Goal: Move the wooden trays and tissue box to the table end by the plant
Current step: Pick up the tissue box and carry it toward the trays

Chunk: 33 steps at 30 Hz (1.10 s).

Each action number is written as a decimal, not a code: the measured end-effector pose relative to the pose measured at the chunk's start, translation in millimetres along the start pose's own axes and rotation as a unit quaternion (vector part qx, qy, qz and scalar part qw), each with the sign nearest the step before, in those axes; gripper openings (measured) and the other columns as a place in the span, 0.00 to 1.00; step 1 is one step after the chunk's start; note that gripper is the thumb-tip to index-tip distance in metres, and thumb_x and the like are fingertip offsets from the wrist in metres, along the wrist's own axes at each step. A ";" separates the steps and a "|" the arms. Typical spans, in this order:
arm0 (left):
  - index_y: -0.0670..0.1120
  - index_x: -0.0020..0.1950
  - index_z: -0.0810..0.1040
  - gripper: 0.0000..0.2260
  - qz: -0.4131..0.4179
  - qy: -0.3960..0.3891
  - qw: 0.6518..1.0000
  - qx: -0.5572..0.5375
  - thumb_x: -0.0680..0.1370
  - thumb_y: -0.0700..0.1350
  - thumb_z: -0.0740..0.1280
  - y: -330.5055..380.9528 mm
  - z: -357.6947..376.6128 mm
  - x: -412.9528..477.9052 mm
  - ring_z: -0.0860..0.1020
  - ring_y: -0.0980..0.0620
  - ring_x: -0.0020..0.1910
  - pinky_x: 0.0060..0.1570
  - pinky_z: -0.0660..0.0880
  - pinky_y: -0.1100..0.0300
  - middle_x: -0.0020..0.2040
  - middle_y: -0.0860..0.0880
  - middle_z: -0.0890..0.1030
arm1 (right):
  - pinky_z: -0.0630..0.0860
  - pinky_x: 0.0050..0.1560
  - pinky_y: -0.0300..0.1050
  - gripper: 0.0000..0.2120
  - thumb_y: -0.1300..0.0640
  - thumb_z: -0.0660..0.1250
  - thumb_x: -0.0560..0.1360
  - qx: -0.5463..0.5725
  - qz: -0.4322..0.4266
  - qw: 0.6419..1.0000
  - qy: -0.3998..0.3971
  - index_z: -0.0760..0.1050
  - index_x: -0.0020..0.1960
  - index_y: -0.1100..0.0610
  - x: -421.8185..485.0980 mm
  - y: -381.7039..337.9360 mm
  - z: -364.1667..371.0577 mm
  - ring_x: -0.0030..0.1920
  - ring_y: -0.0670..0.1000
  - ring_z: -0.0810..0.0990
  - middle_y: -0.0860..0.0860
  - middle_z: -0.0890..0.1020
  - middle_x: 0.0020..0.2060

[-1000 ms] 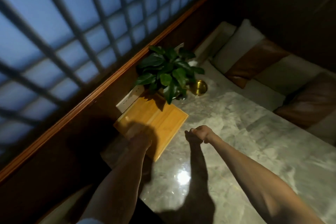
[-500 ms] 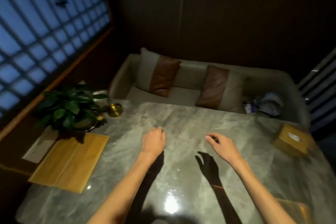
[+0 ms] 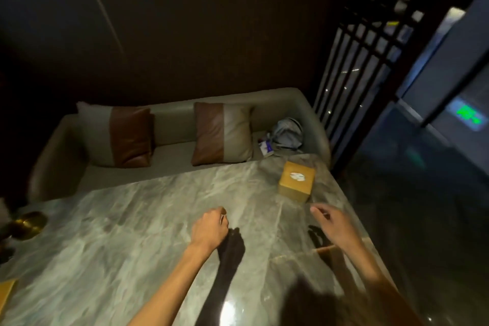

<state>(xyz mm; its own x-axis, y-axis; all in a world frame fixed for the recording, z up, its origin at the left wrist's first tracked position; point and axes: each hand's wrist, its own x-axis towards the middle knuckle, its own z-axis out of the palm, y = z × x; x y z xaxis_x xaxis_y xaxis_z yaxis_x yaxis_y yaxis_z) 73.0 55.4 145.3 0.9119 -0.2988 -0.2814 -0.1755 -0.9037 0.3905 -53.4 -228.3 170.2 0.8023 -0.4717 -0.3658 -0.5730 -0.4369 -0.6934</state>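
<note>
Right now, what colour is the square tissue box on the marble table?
The tissue box is golden-brown; head view.

The tissue box [image 3: 297, 181], a squat wooden cube with white tissue showing in its top slot, stands upright near the far right corner of the tabletop [image 3: 148, 233]. A corner of a light wooden tray [image 3: 6, 296] lies flat at the near left edge. A second tray [image 3: 328, 253] shows dimly at the near right, mostly in shadow.

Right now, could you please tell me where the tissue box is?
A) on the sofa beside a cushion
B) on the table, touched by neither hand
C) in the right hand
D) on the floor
B: the tissue box stands on the table near its far right corner, with the right hand short of it and the left hand farther off.
</note>
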 end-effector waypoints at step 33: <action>0.39 0.73 0.69 0.21 -0.102 -0.165 0.918 -0.347 0.79 0.32 0.61 162.0 170.3 237.1 0.76 0.39 0.65 0.69 0.72 0.44 0.66 0.38 0.78 | 0.72 0.70 0.61 0.32 0.66 0.72 0.75 0.263 0.114 0.958 -0.015 0.63 0.76 0.63 244.2 76.9 57.0 0.67 0.65 0.76 0.64 0.76 0.68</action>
<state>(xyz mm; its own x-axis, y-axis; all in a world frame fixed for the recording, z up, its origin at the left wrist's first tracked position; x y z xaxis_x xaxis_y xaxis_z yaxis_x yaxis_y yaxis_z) 197.6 -214.1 -7.4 0.7173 -0.3257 -0.6159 0.3684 -0.5730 0.7321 107.9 -333.5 -7.8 0.6752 -0.4833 -0.5572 -0.5769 0.1248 -0.8072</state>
